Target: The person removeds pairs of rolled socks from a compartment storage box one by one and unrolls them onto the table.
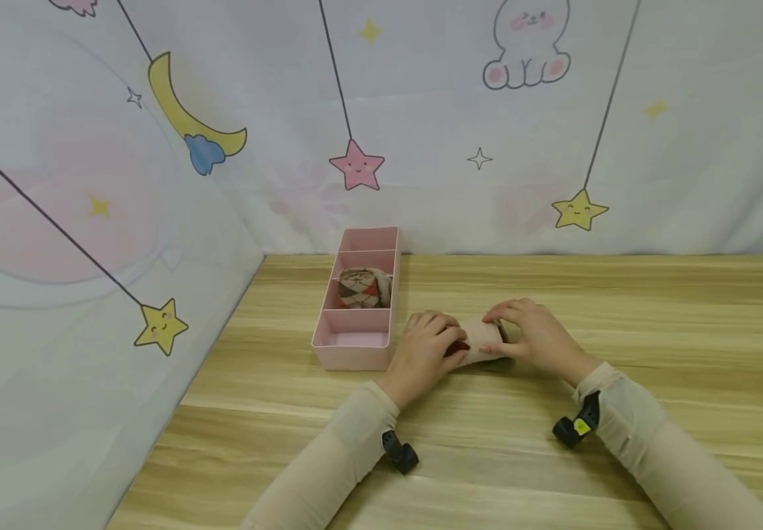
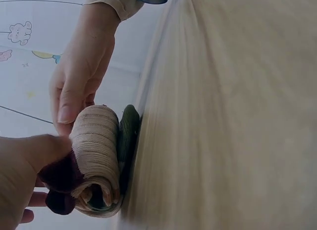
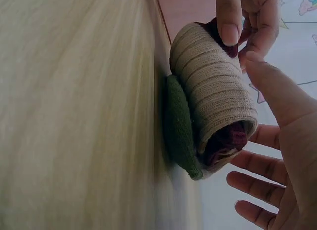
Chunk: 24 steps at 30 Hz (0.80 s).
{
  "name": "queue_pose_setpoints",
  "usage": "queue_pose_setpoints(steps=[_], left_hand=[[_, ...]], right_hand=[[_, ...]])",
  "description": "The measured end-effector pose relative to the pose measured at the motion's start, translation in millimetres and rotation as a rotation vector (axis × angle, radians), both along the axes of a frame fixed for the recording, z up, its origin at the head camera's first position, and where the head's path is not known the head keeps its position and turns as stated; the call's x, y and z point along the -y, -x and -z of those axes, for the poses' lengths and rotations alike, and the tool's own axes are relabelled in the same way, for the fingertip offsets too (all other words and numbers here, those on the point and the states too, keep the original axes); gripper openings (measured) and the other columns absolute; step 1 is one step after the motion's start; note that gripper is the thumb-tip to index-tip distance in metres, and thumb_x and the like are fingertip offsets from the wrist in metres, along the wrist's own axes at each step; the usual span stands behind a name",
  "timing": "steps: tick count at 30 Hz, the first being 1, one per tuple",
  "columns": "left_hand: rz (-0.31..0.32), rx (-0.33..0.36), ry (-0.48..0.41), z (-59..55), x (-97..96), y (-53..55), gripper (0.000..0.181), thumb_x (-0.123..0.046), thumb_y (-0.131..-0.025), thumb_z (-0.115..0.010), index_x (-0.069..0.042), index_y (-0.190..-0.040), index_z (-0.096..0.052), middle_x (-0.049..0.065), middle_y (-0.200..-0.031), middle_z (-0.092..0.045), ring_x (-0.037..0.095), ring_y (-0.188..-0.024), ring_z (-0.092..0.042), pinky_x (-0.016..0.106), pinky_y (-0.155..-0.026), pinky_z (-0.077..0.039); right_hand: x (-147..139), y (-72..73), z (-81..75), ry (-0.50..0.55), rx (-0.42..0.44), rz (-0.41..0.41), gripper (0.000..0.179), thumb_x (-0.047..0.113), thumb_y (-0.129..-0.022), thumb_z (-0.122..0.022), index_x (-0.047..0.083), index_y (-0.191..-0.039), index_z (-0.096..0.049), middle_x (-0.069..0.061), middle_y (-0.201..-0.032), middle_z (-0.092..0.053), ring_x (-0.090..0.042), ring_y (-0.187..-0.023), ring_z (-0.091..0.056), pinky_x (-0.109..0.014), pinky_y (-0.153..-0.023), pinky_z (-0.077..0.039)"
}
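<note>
A rolled pair of socks [image 1: 477, 340], with a beige ribbed cuff, lies on the table between the two hands. My left hand [image 1: 422, 353] pinches a maroon part at its left end, seen in the right wrist view beside the ribbed cuff [image 3: 215, 76]. My right hand [image 1: 540, 340] holds the right end, thumb on the near side and fingers over the far side. In the left wrist view, a dark green sock part [image 2: 129, 133] sticks out under the roll, against the tabletop. The palm sides are partly hidden.
Left of the hands stands a pink divided box [image 1: 352, 357] with several compartments. One middle compartment holds a rolled argyle-patterned sock bundle [image 1: 357, 288]. A printed curtain [image 1: 434, 213] hangs behind and left of the wood-grain table [image 1: 487, 456].
</note>
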<state>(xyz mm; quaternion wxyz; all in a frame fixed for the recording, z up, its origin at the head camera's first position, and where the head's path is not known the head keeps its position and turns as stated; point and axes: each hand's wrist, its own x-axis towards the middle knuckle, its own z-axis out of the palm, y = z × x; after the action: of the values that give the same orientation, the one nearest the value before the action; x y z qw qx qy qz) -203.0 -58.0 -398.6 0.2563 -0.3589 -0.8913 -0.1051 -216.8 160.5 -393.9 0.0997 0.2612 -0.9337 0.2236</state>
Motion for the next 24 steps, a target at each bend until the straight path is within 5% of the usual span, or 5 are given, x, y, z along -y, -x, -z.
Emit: queue_pose_setpoints(steps=[10,24], left_hand=[[-0.029,-0.002,0.127,-0.1,0.9,-1.3,0.048,-0.053,-0.071,-0.067,-0.024,-0.107,-0.057,-0.006,-0.112,-0.054,0.013,-0.110,-0.047,0.032,-0.098,-0.032],[-0.057,-0.010,0.198,-4.9,4.7,-1.9,0.054,-0.053,-0.068,-0.070,-0.022,-0.109,-0.053,-0.004,-0.109,-0.052,0.016,-0.111,-0.046,0.034,-0.099,-0.031]], right_hand=[[-2,-3.2,8.9,-0.086,-0.008,0.015,0.064,0.057,-0.069,-0.066,0.015,-0.116,-0.057,-0.008,-0.116,-0.059,-0.029,-0.109,-0.051,-0.052,-0.088,-0.037],[8,-11.5,11.5,-0.064,-0.064,0.053,0.060,0.057,-0.072,-0.063,0.011,-0.111,-0.059,-0.010,-0.108,-0.062,-0.030,-0.105,-0.054,-0.050,-0.091,-0.037]])
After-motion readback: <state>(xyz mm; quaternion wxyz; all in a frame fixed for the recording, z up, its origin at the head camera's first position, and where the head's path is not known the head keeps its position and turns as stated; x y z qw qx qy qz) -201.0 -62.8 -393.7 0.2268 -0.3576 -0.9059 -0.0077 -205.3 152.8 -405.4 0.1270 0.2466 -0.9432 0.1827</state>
